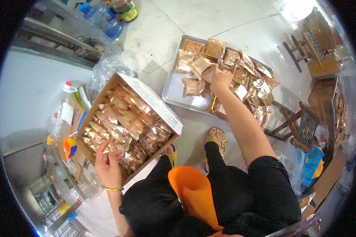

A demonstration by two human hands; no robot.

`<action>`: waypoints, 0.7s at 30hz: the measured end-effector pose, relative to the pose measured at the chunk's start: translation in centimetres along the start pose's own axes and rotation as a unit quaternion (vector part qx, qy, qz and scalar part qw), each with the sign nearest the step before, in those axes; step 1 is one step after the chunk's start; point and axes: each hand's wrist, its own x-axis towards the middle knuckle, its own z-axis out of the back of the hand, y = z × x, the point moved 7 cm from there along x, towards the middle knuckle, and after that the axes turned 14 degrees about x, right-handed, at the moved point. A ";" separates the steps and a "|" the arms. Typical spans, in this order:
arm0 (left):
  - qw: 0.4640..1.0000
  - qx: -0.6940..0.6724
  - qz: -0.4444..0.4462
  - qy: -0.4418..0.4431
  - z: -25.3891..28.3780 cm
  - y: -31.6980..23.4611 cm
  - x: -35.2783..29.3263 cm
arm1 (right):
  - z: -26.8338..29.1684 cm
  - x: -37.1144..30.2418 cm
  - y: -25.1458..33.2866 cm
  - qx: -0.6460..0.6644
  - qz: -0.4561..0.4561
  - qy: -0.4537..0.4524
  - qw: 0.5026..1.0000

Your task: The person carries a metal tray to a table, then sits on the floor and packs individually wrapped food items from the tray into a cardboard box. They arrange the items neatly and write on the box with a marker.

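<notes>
My left hand (108, 169) is at the near left edge of a cardboard box (171, 114), fingers loosely bent and apart, holding nothing I can see. Rows of shiny gold-brown sealed packets (124, 122) stand packed inside the box. Over to the right, my right hand (221, 80) reaches down onto a heap of similar packets (201, 65) lying loose on a metal tray (174, 87). Its index finger stretches out against the packets and the other fingers curl somewhat; no packet is visibly lifted. Some packets on the tray show a see-through face with brown contents.
Blue water jugs (103, 19) stand at the far left, with clear plastic wrap (110, 69) behind the box. An orange tape dispenser (70, 147) is left of the box. Wooden stools (302, 122) stand right of the tray. My sandalled feet (216, 142) are between box and tray.
</notes>
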 end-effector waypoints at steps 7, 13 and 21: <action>0.998 -0.042 -0.022 0.032 -0.5 1.0 -1.1 | 9.1 -12.9 -2.2 0.766 -0.004 0.167 0.620; 0.971 -0.099 -0.158 0.147 -3.7 -6.2 -2.2 | 9.1 -21.1 2.5 0.862 0.134 0.432 0.229; 0.967 -0.113 -0.221 0.053 0.3 -9.6 -6.1 | 7.9 -23.8 7.9 0.809 0.064 0.500 0.302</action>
